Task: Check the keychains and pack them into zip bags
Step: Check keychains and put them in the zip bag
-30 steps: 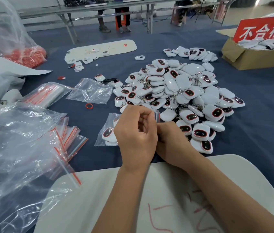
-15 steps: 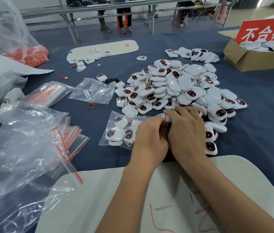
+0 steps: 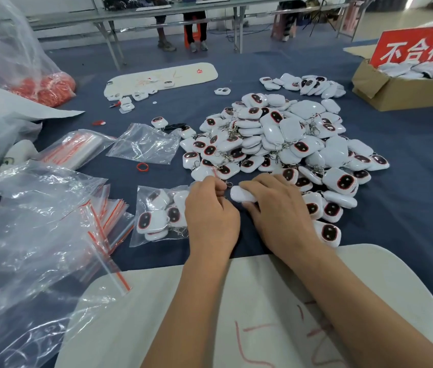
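Right hand [image 3: 276,208] now off zip bag [image 3: 157,213], fingers clamped on white keychain [image 3: 242,194] from pile [image 3: 284,139]. Left hand [image 3: 210,208] fingers pinch bag mouth. Next piece going in.

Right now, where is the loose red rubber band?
In the head view, the red rubber band lies on the blue cloth left of the keychain pile, just below the empty zip bag.

Glossy white plastic keychains [image 3: 276,144] with metal rings lie on matt blue cloth [image 3: 409,208] beside clear crinkled plastic zip bags [image 3: 146,143].
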The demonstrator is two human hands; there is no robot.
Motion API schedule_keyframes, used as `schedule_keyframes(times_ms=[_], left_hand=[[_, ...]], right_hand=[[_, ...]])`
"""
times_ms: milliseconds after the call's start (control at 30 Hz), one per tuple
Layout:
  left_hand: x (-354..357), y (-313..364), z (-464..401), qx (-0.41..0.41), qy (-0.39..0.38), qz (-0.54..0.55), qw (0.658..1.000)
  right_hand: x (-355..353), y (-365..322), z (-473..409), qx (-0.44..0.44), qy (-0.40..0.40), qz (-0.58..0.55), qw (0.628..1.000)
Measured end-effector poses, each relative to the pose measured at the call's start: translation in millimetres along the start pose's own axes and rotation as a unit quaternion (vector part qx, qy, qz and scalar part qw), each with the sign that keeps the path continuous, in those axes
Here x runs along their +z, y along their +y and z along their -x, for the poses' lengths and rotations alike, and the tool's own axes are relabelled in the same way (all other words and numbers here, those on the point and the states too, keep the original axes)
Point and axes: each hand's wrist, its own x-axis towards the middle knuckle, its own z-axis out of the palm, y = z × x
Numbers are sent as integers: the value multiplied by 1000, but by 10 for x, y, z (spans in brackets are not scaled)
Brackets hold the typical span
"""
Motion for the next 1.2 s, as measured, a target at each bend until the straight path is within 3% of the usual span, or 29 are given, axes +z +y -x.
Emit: schedule_keyframes(times_ms=[100, 200, 400, 533, 600, 767, 833, 933, 1067, 1200], left_hand=[[-3, -10, 11, 12, 13, 33, 999], [-11, 24, 7, 1, 13, 148, 989], [-31, 68, -12, -41, -5, 296, 954], [-36, 64, -5, -71, -61, 334, 938], [-28, 46, -15, -62, -47, 315, 946], [-28, 54, -23, -82, -33, 331, 939], [-21, 42, -25, -89, -33, 336, 937], [-15, 37, -20, -91, -25, 333, 938], [-26, 41, -13, -66, -38, 324, 943], [-41, 33, -26, -68, -39, 295, 952]], right_hand=[[-7, -4, 15, 4, 116, -80, 990], [-54, -19, 56, 16, 214, -219, 952], [-25, -94, 85, 66, 137, -431, 889], [-12, -52, 68, 86, 139, -438, 884], [0, -63, 73, 81, 147, -422, 891], [-28, 71, -24, 85, 190, -221, 953], [-72, 141, -53, 109, 235, -174, 950], [-110, 73, 5, 48, 297, -210, 930], [-31, -67, 69, 53, 179, -350, 918], [1, 13, 21, 94, 85, -459, 879]])
